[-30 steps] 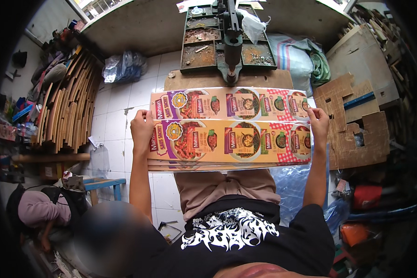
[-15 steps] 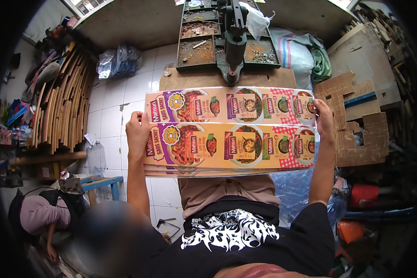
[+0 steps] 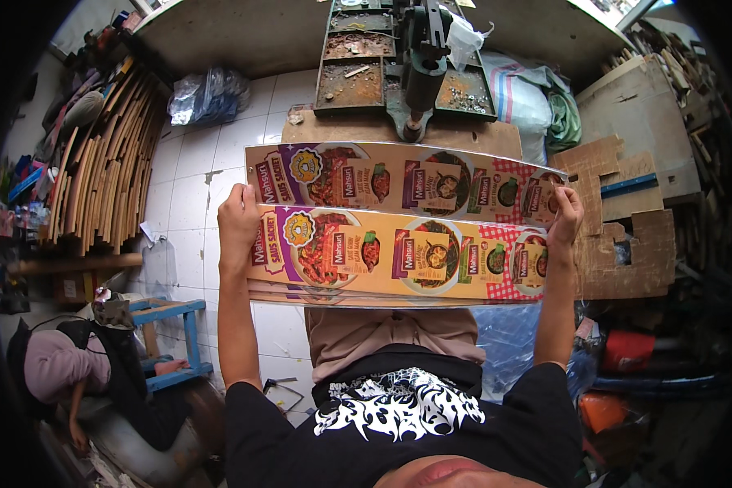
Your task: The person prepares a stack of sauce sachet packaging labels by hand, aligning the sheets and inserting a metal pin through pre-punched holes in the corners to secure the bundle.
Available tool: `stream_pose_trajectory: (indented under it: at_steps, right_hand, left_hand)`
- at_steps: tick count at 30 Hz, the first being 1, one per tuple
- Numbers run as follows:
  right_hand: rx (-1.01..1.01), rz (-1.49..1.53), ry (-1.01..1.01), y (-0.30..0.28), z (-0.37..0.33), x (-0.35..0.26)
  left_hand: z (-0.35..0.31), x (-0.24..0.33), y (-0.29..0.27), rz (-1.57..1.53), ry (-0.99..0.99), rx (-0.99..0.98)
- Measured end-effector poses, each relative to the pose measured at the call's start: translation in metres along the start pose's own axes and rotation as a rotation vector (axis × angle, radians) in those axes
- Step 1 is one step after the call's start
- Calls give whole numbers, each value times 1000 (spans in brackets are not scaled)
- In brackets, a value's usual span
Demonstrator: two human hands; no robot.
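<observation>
A long, narrow printed panel (image 3: 390,180) with pictures of food dishes is gripped at its ends by both my hands. My left hand (image 3: 238,224) pinches its lower left corner with curled fingers. At the opposite end, my right hand (image 3: 567,215) has thumb and fingers closed on the right edge. The panel slants, its right end nearer to me. Below it, a stack of matching panels (image 3: 382,252) lies over my lap, its layered edges showing at the front. Just beyond the held panel stands a dark hand press (image 3: 421,89) on a wooden board (image 3: 480,132).
Behind the press is a compartmented metal tray (image 3: 350,85) with small metal bits. Wooden strips (image 3: 106,163) are piled at left, near a blue stand (image 3: 191,329) and a crouching person (image 3: 65,366). At right lie cut brown boards (image 3: 651,236) and a white sack (image 3: 516,93).
The upper panel has tilted and separated from the stack, its left end shifting away and left, its right end toward me. Both hands still hold it. The person at left has moved slightly.
</observation>
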State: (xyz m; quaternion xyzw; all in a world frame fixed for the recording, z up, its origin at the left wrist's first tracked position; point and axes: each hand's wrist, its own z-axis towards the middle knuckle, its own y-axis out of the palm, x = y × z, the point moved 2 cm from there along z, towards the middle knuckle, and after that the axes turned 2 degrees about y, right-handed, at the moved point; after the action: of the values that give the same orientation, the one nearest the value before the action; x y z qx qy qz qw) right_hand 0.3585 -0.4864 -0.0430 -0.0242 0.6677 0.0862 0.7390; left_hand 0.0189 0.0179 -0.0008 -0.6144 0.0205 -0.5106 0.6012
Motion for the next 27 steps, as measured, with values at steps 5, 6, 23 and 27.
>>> stream_pose_trajectory:
  at_steps: [5, 6, 23, 27]
  right_hand:
    - [76, 96, -98, 15, 0, -4]
    - [71, 98, -100, 15, 1, -4]
    - [209, 297, -103, -18, -41, -107]
    - [252, 94, -98, -86, -54, -98]
  left_hand:
    - [5, 3, -1, -75, -1, -57]
    - [5, 5, -1, -81, -4, -52]
    - [-13, 55, -61, -1138, 213, -179]
    - [-31, 94, -57, -1375, 77, -386]
